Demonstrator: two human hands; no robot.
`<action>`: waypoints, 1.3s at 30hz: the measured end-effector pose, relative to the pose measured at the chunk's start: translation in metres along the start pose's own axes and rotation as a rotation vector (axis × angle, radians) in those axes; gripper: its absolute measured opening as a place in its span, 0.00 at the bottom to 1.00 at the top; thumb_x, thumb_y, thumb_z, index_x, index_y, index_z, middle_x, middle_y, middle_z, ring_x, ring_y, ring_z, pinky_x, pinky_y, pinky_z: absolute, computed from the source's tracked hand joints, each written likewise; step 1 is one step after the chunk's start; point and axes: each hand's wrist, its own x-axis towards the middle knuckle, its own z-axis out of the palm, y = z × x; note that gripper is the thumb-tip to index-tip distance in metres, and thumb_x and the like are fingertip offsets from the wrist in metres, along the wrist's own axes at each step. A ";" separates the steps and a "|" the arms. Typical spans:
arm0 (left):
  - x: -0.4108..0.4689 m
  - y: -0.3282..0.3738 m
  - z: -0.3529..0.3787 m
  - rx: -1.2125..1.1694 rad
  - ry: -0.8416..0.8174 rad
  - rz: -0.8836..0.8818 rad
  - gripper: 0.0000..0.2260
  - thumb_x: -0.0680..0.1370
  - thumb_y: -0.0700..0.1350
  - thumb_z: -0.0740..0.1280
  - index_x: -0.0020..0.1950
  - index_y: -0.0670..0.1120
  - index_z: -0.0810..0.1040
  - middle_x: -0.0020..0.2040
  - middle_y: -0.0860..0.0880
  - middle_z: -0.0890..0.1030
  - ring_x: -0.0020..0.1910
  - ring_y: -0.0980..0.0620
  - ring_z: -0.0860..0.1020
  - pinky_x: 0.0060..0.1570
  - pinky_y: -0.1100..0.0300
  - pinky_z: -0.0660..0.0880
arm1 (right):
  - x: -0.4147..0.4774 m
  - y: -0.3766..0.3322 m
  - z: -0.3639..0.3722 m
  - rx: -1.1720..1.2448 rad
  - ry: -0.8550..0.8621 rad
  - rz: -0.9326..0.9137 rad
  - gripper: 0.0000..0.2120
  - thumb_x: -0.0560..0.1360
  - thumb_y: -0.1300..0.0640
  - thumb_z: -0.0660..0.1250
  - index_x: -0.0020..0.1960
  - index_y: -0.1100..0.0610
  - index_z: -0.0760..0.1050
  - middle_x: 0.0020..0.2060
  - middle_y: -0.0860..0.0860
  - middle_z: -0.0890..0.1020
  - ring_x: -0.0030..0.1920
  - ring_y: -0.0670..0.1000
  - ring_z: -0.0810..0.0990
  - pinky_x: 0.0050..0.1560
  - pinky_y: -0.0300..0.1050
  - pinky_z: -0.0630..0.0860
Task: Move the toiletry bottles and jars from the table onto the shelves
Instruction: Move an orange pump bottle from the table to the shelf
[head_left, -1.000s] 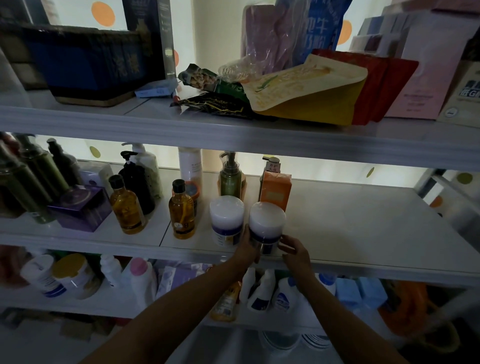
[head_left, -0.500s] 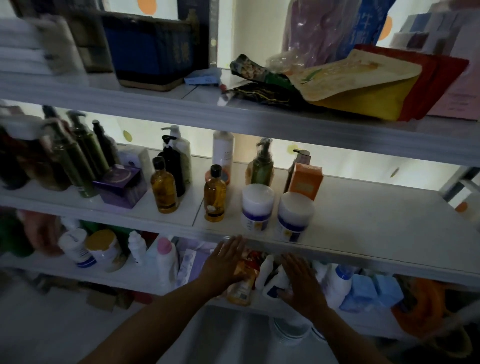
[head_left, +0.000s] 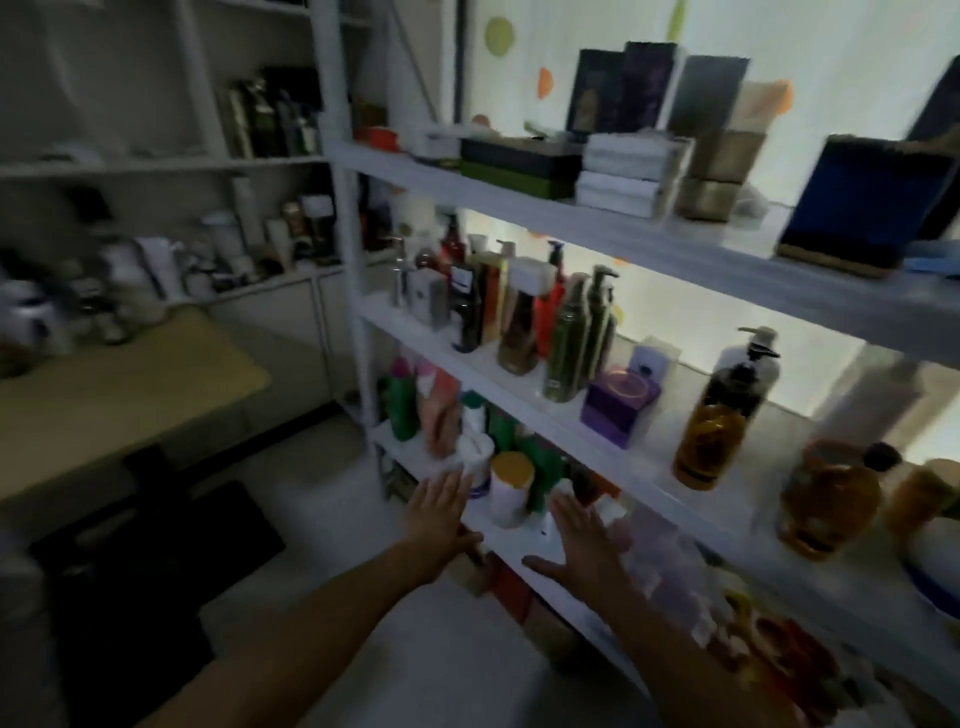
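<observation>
we are holding our left hand (head_left: 441, 506) and right hand (head_left: 582, 535) flat, gripping nothing, at the lower shelf (head_left: 511, 543) edge; two jars (head_left: 511, 488) are standing just behind, blurred bottles (head_left: 119, 296) are sitting on the table's (head_left: 130, 395) far edge.

A dark blue, tan-based box (head_left: 862, 202) stands far right, stacked white flat boxes (head_left: 621, 174) left of it. A black floor mat (head_left: 208, 530) lies near left.
</observation>
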 end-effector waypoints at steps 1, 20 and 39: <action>-0.012 -0.026 -0.007 -0.017 0.006 -0.069 0.36 0.79 0.65 0.48 0.77 0.46 0.37 0.77 0.52 0.38 0.77 0.50 0.40 0.74 0.54 0.38 | 0.022 -0.021 0.009 0.028 -0.041 -0.038 0.55 0.64 0.20 0.41 0.73 0.60 0.61 0.72 0.55 0.65 0.72 0.55 0.65 0.72 0.46 0.53; -0.102 -0.360 -0.013 0.007 0.230 -0.770 0.37 0.77 0.66 0.44 0.76 0.46 0.34 0.77 0.48 0.35 0.74 0.51 0.33 0.72 0.54 0.34 | 0.277 -0.356 0.104 -0.002 -0.219 -0.627 0.64 0.48 0.15 0.31 0.77 0.50 0.39 0.76 0.46 0.41 0.76 0.46 0.39 0.75 0.50 0.40; -0.040 -0.628 -0.047 -0.140 0.224 -1.062 0.39 0.75 0.68 0.41 0.77 0.46 0.35 0.78 0.47 0.37 0.77 0.49 0.39 0.75 0.51 0.40 | 0.538 -0.564 0.179 -0.122 -0.391 -0.830 0.48 0.68 0.28 0.57 0.77 0.52 0.43 0.77 0.46 0.44 0.76 0.47 0.44 0.75 0.48 0.48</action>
